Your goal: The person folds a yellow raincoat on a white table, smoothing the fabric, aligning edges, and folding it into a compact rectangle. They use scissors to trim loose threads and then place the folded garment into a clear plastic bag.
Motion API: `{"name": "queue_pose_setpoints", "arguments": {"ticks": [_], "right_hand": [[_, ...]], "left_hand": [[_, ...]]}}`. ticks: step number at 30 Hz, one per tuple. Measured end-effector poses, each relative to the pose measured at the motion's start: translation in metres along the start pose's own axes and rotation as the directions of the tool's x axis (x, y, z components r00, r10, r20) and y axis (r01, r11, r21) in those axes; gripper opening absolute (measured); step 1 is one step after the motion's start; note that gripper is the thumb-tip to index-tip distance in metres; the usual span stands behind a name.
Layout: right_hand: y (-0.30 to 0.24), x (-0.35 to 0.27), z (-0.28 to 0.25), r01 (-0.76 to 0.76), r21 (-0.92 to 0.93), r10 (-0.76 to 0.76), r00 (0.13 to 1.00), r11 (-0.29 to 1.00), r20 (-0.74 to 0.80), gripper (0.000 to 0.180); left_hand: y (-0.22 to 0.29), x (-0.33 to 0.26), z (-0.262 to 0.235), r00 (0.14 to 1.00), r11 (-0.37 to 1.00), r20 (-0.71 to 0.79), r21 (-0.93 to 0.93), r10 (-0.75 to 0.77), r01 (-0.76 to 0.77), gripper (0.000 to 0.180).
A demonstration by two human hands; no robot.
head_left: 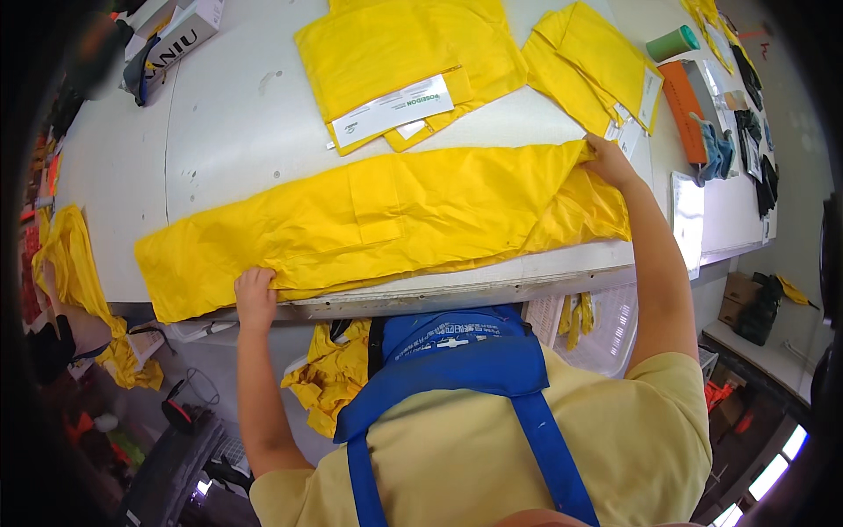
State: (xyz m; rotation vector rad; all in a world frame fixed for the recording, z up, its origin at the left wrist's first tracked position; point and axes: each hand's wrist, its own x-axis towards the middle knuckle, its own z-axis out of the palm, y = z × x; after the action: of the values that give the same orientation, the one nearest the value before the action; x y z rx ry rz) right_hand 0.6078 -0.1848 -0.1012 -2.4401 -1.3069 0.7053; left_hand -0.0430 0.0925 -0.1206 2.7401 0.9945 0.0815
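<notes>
Across the near part of the table lies a long yellow garment (334, 220), thin and creased, folded lengthwise into a strip with a square pocket-like patch near its middle. My left hand (256, 294) is closed on its near edge, left of the middle. At the far right corner, my right hand (610, 164) pinches a fold of the same fabric, the fingertips partly hidden by it. Beyond the strip rests a folded yellow garment (408, 53) with a white printed label card (395, 110) on it. Another folded yellow garment (593, 61) sits to its right.
The white table (228, 123) ends just in front of my body. A green roll (672, 44), an orange box (683, 110) and blue gloves (716, 147) stand at the right. A white box (180, 39) is far left. Below the edge are crumpled yellow fabric (329, 378) and a plastic basket (606, 325).
</notes>
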Motion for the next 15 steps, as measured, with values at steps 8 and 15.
{"name": "queue_pose_setpoints", "arguments": {"ticks": [8,15], "right_hand": [[0.048,0.031,0.03,0.034,-0.242,-0.099,0.96,0.97,-0.262,0.015],[-0.158,-0.025,0.017,0.514,0.019,-0.514,0.857,0.858,0.026,0.082]], "left_hand": [[-0.004,0.016,0.012,0.986,0.997,0.16,-0.052,-0.043,0.051,0.02],[0.002,-0.001,0.013,0.995,0.999,-0.091,0.017,-0.039,0.041,0.022]]}}
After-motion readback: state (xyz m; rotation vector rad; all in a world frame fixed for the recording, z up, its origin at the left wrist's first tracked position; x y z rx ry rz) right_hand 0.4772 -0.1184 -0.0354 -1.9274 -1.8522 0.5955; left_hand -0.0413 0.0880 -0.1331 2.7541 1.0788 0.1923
